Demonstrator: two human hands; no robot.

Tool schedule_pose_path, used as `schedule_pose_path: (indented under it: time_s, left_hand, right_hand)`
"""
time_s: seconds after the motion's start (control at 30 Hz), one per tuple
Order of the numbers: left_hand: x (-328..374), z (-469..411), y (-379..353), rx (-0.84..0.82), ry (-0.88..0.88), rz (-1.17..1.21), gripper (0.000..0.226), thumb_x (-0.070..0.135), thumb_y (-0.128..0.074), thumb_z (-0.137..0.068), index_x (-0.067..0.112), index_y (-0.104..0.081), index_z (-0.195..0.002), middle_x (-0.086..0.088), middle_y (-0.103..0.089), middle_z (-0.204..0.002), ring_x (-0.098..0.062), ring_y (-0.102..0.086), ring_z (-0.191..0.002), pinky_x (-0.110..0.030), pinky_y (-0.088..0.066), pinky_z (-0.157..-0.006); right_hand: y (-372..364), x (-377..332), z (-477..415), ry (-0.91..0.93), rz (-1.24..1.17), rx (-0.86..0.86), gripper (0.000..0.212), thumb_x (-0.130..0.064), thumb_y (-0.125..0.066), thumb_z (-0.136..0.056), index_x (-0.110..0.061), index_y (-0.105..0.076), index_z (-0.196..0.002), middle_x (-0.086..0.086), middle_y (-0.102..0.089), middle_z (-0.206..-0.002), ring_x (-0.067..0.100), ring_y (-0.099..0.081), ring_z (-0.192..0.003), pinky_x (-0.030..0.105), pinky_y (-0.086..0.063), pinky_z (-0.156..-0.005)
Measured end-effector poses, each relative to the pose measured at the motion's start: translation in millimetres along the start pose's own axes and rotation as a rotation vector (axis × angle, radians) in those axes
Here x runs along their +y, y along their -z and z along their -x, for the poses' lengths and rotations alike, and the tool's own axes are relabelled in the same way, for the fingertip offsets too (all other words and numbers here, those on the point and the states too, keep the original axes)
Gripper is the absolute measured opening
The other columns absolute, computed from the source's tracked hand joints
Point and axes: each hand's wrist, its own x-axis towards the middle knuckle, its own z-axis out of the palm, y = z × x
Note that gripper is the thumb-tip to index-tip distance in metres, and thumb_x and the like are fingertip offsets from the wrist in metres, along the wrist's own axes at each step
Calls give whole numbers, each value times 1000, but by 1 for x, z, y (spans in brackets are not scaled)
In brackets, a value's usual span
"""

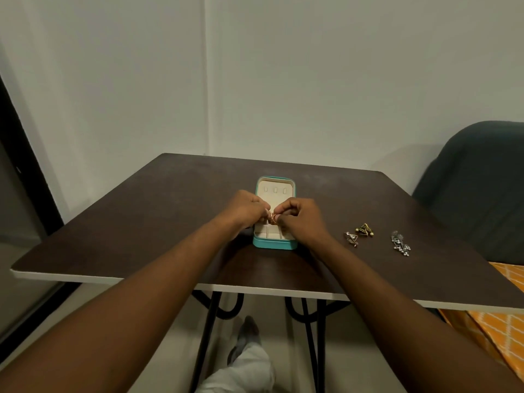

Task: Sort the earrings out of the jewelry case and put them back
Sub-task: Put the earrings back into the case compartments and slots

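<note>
two bare forearms are stretched forward from the bottom corners, and beneath them a trouser leg and a foot are seen on the floor between black table legs. both hands are brought together over the open jewelry case, a small teal box with a cream lining that sits near the middle of the dark table. the left hand and the right hand are each curled, fingertips drawn tight, and a small reddish-gold earring is pinched between them just above the case's front compartments. its exact shape cannot be made out. the lid is laid back away from the person, with three small slots shown in its lining. to the right of the case, well apart from it, three sets of earrings are laid out on the table: a silver triangular pair, a gold triangular pair just beside it, and a long silver dangling pair further right. a dark chair and an orange patterned cloth are seen past the table's right edge.
</note>
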Motion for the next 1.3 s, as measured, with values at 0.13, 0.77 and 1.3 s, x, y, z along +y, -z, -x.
schedule_pose_path:
  time_s: [0.13,0.77,1.3]
  left_hand:
    - [-2,-2,-2,35,-99,-104,13,4,-67,-91,0,-75,-100,-10,-72,-113,-18,-68,-86,-21,-52,-59]
    - [13,3,-5,63,-315,-338,22,7,-71,-88,10,-76,-110,-6,-69,-125,-15,-62,-108,-12,-44,-64]
    - [52,43,-109,-157,-369,-303,29,10,-62,-93,12,-72,-120,-4,-69,-125,-17,-62,-114,-24,-43,-89]
  right_hand:
    - [3,4,-1,16,58,-39,9,-3,-68,-87,-8,-75,-91,0,-73,-95,14,-70,-89,20,-57,-71]
    - [32,9,9,157,300,98,14,-20,-65,-91,-16,-74,-101,-5,-65,-105,6,-56,-85,12,-40,-63]
    - [142,46,45,-90,343,205,23,1,-61,-83,-13,-78,-89,1,-75,-90,11,-68,-80,29,-56,-79]
